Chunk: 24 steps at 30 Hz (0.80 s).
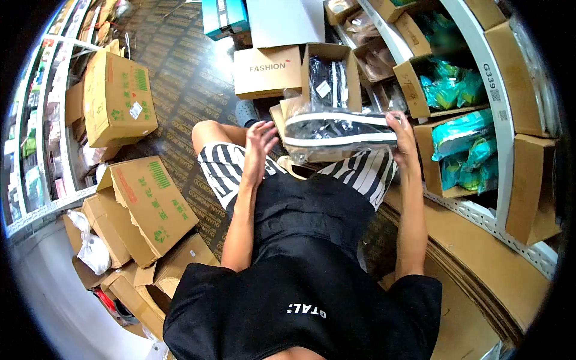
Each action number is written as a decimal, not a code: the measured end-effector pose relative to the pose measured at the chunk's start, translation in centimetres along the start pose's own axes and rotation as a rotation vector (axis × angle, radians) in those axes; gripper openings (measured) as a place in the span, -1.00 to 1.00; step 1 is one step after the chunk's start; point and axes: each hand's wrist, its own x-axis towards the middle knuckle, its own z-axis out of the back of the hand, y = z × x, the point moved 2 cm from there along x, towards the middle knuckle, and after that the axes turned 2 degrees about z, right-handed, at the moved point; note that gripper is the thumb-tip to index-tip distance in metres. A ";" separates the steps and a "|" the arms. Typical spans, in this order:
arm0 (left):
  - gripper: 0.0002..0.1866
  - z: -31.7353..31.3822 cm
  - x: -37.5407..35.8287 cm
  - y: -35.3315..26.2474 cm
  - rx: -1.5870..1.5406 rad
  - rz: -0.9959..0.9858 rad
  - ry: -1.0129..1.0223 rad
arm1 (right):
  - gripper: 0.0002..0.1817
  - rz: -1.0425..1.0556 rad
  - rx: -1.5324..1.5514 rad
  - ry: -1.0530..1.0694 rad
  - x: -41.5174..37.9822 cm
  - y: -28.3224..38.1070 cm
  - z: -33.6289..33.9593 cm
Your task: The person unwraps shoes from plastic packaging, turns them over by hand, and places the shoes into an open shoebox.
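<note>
My right hand [404, 139] grips one end of a clear plastic bag with a pair of dark shoes with white sole edges [336, 129] in it. The bagged shoes lie sideways in the air over my lap. To their left my left hand [259, 147] is raised, open, with its fingers apart and nothing in it. Just beyond the shoes stands a cardboard box [355, 90] with more bagged dark and white items and a white label. Another carton [277, 117] is partly hidden beneath the shoes.
A tan box marked FASHION [267, 71] and a blue box [224, 17] stand ahead. Shelving on the right [489, 78] carries boxes with teal bags [465, 156]. Large cartons [120, 99] crowd the left, beside another shelf. Flattened cardboard [468, 240] lies at the right.
</note>
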 end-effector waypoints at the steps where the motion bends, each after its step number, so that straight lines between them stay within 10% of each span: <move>1: -0.21 -0.1 0.2 0.1 -0.051 -0.007 0.185 | -0.61 -0.063 0.150 -0.043 0.1 -1.1 -0.1; 6: -0.39 -6.7 -0.9 -2.1 0.675 0.324 0.436 | -0.52 -0.459 0.639 -0.114 -4.0 -5.5 -6.6; 9: -0.43 -7.5 -0.4 1.8 0.453 -0.019 0.267 | -0.54 -0.666 0.844 0.011 -6.7 -7.9 -10.9; 13: -0.46 -8.7 0.6 0.8 0.046 0.022 0.034 | -0.66 -0.813 1.211 0.065 -8.8 -11.0 -14.1; 24: -0.41 -9.1 0.2 0.2 0.257 -0.085 -0.248 | -0.43 -0.875 0.732 -0.006 -9.0 -9.6 -15.2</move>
